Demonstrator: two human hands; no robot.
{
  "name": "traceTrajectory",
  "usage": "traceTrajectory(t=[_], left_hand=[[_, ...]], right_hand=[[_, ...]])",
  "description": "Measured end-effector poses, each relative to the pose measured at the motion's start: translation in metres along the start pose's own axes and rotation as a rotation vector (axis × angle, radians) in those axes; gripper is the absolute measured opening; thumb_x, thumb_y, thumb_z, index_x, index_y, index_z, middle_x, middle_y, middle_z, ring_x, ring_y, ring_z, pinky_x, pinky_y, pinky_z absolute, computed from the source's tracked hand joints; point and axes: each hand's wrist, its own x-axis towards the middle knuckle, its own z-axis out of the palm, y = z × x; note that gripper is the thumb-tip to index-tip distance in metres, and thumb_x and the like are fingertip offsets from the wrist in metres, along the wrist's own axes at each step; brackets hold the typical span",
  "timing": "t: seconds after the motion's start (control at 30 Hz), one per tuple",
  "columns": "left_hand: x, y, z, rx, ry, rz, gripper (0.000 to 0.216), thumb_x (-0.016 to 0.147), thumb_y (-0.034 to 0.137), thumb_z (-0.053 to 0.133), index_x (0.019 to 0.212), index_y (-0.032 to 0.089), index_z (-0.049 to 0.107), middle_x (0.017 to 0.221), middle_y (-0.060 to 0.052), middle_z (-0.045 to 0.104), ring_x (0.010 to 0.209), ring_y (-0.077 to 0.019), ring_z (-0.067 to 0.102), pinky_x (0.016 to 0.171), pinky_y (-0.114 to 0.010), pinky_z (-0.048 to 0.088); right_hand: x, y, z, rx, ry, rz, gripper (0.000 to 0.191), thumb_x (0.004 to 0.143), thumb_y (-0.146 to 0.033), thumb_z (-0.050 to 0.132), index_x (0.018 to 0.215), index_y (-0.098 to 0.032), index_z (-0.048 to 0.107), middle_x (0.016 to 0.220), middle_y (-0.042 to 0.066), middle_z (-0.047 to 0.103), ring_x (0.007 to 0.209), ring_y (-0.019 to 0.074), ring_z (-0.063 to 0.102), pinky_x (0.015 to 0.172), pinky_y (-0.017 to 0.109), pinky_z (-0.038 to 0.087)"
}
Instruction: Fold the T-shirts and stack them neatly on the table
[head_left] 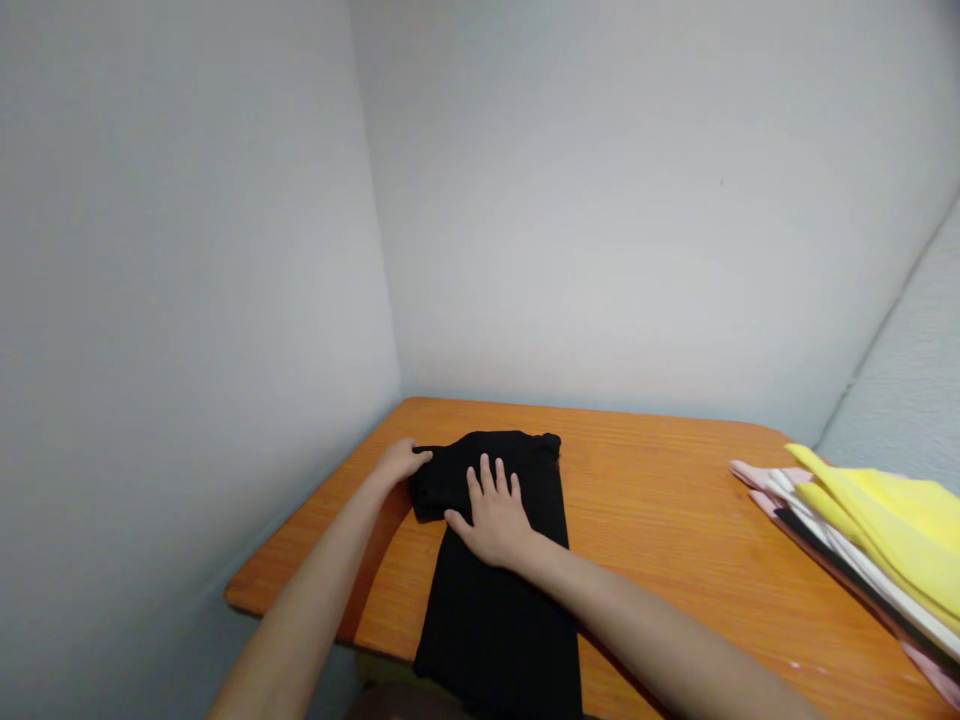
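A black garment (502,620) lies partly folded on the wooden table, its lower end reaching over the front edge. What kind of garment it is, I cannot tell. My left hand (403,462) pinches the cloth at the upper left, where a folded part sticks out to the side. My right hand (495,515) rests flat on the middle of the black cloth with its fingers spread.
The orange-brown wooden table (645,500) stands in a corner against pale walls (600,200). On its right side lies a stack of folded clothes, with a yellow garment (892,520) on top and white, black and pink ones beneath.
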Motion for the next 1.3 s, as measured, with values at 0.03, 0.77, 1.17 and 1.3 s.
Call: traceTrajectory(t=[0.03, 0.77, 1.17, 1.3], left_hand=[[0.0, 0.004, -0.004, -0.012, -0.003, 0.007, 0.029, 0.092, 0.04, 0.058, 0.102, 0.013, 0.062, 0.098, -0.005, 0.065, 0.085, -0.0164, 0.064, 0.077, -0.036, 0.055], [-0.1, 0.071, 0.069, 0.305, -0.11, 0.787, 0.058, 0.097, 0.049, 0.033, 0.147, 0.02, 0.037, 0.158, -0.009, 0.022, 0.148, -0.0233, 0.014, 0.12, -0.047, 0.008], [-0.132, 0.079, 0.076, 0.374, -0.063, 0.755, 0.058, 0.097, 0.054, 0.029, 0.148, 0.025, 0.035, 0.159, -0.01, 0.018, 0.148, -0.0276, 0.01, 0.118, -0.054, 0.013], [-0.13, 0.081, 0.06, 0.194, -0.173, 0.703, 0.066, 0.096, 0.056, 0.033, 0.151, 0.02, 0.027, 0.159, -0.013, 0.015, 0.148, -0.0283, 0.008, 0.118, -0.055, 0.013]], right_hand=[[-0.003, -0.003, -0.002, 0.0, 0.003, -0.023, 0.088, 0.09, -0.07, 0.032, 0.151, -0.006, 0.029, 0.158, 0.017, 0.005, 0.144, 0.0391, -0.002, 0.115, 0.058, 0.003], [-0.071, 0.014, -0.075, 0.506, 0.008, -0.121, 0.027, 0.095, -0.036, 0.047, 0.112, -0.027, 0.066, 0.101, 0.002, 0.072, 0.091, 0.017, 0.067, 0.083, 0.027, 0.049], [0.044, 0.138, -0.072, 0.375, 0.254, 0.501, 0.024, 0.095, -0.034, 0.06, 0.106, -0.013, 0.062, 0.101, 0.005, 0.064, 0.086, 0.0168, 0.063, 0.078, 0.036, 0.054], [0.04, 0.132, -0.081, 0.284, 0.277, 0.405, 0.024, 0.089, -0.02, 0.063, 0.111, -0.011, 0.061, 0.112, 0.013, 0.063, 0.107, 0.0255, 0.059, 0.094, 0.043, 0.046]])
